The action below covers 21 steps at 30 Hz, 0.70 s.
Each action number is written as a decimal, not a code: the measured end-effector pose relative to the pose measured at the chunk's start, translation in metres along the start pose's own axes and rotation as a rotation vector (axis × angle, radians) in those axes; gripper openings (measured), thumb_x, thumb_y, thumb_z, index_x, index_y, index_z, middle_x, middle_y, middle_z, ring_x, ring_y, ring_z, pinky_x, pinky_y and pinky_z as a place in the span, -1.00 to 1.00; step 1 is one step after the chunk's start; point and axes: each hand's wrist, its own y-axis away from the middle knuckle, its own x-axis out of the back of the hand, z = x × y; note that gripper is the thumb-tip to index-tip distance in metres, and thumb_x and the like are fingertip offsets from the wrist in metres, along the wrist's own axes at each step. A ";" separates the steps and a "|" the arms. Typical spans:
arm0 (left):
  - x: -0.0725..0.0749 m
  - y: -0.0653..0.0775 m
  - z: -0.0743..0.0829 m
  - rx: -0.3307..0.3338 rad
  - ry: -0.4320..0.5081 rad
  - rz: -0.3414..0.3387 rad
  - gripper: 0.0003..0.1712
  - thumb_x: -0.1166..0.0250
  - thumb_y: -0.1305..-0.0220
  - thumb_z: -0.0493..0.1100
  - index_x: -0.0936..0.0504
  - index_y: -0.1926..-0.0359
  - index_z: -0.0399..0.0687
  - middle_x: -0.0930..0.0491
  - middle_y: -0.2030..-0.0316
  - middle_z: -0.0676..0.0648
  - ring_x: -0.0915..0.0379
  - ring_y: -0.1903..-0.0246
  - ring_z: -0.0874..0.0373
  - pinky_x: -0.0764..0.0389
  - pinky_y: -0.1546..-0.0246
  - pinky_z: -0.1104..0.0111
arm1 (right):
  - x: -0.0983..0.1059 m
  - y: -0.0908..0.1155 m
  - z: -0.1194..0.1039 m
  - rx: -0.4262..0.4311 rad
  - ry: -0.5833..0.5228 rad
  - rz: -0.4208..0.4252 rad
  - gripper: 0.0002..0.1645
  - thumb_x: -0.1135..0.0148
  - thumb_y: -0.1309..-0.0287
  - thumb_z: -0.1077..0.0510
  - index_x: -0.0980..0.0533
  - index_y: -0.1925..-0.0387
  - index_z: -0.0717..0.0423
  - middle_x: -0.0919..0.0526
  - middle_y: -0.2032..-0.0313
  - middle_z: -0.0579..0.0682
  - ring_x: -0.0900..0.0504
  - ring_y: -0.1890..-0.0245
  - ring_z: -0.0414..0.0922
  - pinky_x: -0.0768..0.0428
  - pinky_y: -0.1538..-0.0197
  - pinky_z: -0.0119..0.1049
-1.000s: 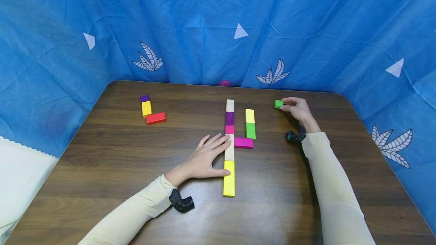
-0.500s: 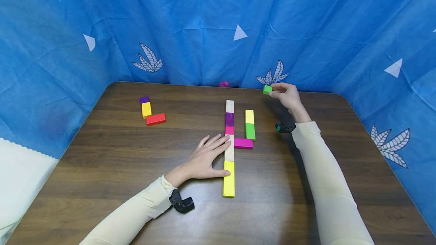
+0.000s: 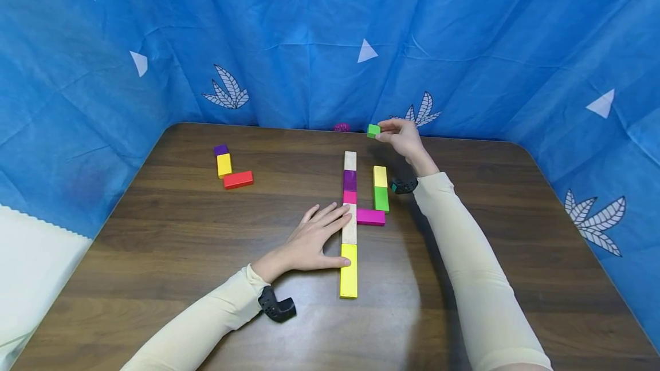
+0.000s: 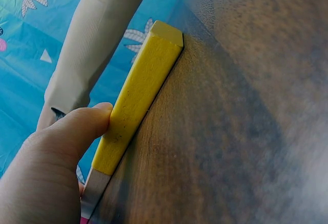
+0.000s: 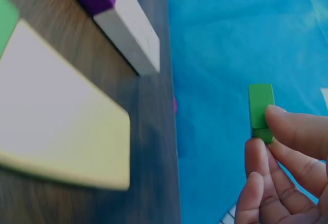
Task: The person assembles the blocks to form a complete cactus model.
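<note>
My right hand [image 3: 404,139] pinches a small green block [image 3: 373,131] between thumb and fingers, held up near the table's far edge. In the right wrist view the green block [image 5: 262,112] shows against the blue cloth. My left hand [image 3: 309,242] lies with fingers spread, fingertips on a white block [image 3: 349,231] and thumb on a long yellow block [image 3: 348,273]. These stand in a straight row with a pink block [image 3: 349,197], a purple block [image 3: 350,180] and a white block [image 3: 350,161] at the far end. A magenta block [image 3: 371,217] juts right from the row.
A green block [image 3: 381,199] and a pale yellow block [image 3: 380,176] extend away from the magenta one. At the left lie a red block [image 3: 238,180], a yellow block [image 3: 224,165] and a purple block [image 3: 220,150]. Blue cloth [image 3: 309,44] hangs behind the wooden table [image 3: 170,245].
My right hand has lifted the green block from the right of the table and carried it left, toward the far end of the row. My left hand stays in place.
</note>
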 end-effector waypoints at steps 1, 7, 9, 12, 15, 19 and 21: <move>0.000 0.000 0.000 0.000 -0.002 -0.001 0.06 -0.26 -0.09 0.39 -0.17 -0.50 -0.01 -0.06 -0.52 0.03 0.08 -0.52 -0.05 0.09 -0.45 -0.15 | -0.003 -0.001 -0.001 0.003 -0.001 -0.006 -0.56 -0.28 -0.22 0.25 -0.53 -0.14 0.24 -0.58 -0.04 0.22 -0.57 0.01 0.04 -0.55 -0.18 -0.03; 0.000 0.000 -0.001 -0.001 -0.008 -0.003 0.06 -0.25 -0.10 0.40 -0.17 -0.49 -0.01 -0.06 -0.52 0.02 0.07 -0.51 -0.06 0.08 -0.45 -0.14 | -0.021 -0.007 -0.005 -0.015 0.022 -0.060 -0.55 -0.28 -0.22 0.24 -0.53 -0.15 0.21 -0.59 -0.04 0.21 -0.57 -0.01 0.05 -0.54 -0.19 -0.05; 0.000 0.000 -0.001 0.000 -0.007 -0.004 0.06 -0.25 -0.10 0.40 -0.18 -0.49 -0.01 -0.06 -0.52 0.02 0.07 -0.51 -0.06 0.08 -0.45 -0.14 | -0.026 -0.009 -0.006 -0.019 0.032 -0.077 -0.54 -0.28 -0.22 0.23 -0.53 -0.16 0.22 -0.59 -0.05 0.21 -0.56 -0.03 0.06 -0.54 -0.19 -0.05; 0.000 0.000 0.000 0.001 -0.003 -0.005 0.06 -0.25 -0.10 0.40 -0.17 -0.49 -0.01 -0.06 -0.52 0.03 0.07 -0.51 -0.06 0.08 -0.45 -0.15 | -0.032 -0.011 -0.007 -0.024 0.037 -0.094 -0.55 -0.28 -0.21 0.24 -0.53 -0.15 0.23 -0.59 -0.05 0.21 -0.57 -0.03 0.07 -0.54 -0.19 -0.06; 0.000 0.000 0.000 0.001 0.002 -0.007 0.06 -0.25 -0.09 0.40 -0.17 -0.50 0.00 -0.06 -0.52 0.03 0.07 -0.51 -0.06 0.08 -0.45 -0.15 | -0.037 -0.013 -0.007 -0.031 0.044 -0.106 -0.57 -0.28 -0.20 0.26 -0.55 -0.12 0.23 -0.61 -0.02 0.21 -0.58 0.00 0.06 -0.55 -0.16 -0.08; 0.001 -0.001 0.001 0.001 0.004 -0.010 0.07 -0.25 -0.10 0.40 -0.16 -0.50 0.00 -0.05 -0.53 0.03 0.08 -0.52 -0.05 0.08 -0.45 -0.15 | -0.042 -0.015 -0.004 -0.043 0.064 -0.116 -0.59 -0.30 -0.20 0.25 -0.56 -0.10 0.22 -0.63 0.01 0.20 -0.59 0.04 0.04 -0.56 -0.13 -0.09; 0.001 -0.001 0.001 0.003 0.007 -0.012 0.06 -0.25 -0.10 0.40 -0.16 -0.50 0.00 -0.05 -0.53 0.03 0.08 -0.52 -0.05 0.09 -0.45 -0.15 | -0.043 -0.016 -0.003 -0.047 0.075 -0.123 -0.59 -0.30 -0.20 0.24 -0.57 -0.10 0.22 -0.63 0.02 0.19 -0.58 0.04 0.03 -0.56 -0.12 -0.09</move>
